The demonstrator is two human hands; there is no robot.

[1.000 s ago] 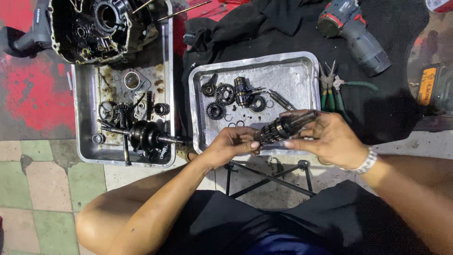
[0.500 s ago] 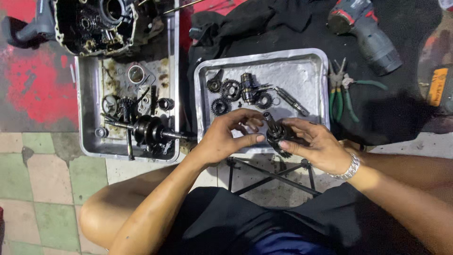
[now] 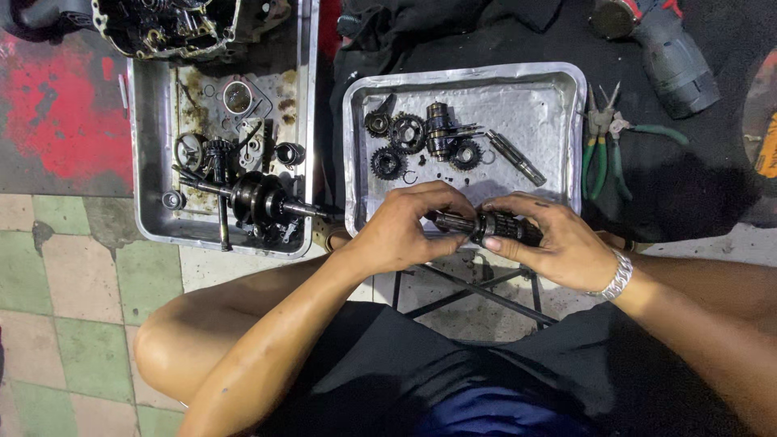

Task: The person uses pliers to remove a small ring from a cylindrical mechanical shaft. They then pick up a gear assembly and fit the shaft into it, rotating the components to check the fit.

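Lying level above the near rim of the right-hand metal tray (image 3: 566, 89), a dark geared shaft (image 3: 486, 226) is held at both ends. The left hand (image 3: 409, 226) is closed around its left end, fingers curled over the top. The right hand (image 3: 558, 243) is closed around the right end, fingertips pressed on the gear cluster; a metal bracelet (image 3: 619, 275) is worn at that wrist. Loose gears (image 3: 405, 133), a short splined shaft (image 3: 514, 158) and small rings are laid in the tray beyond the hands. A second tray (image 3: 146, 162) to the left carries a crankshaft (image 3: 259, 198) and an engine case (image 3: 170, 24). Green-handled pliers (image 3: 603, 146) and a cordless drill (image 3: 668, 53) rest on the dark mat to the right.
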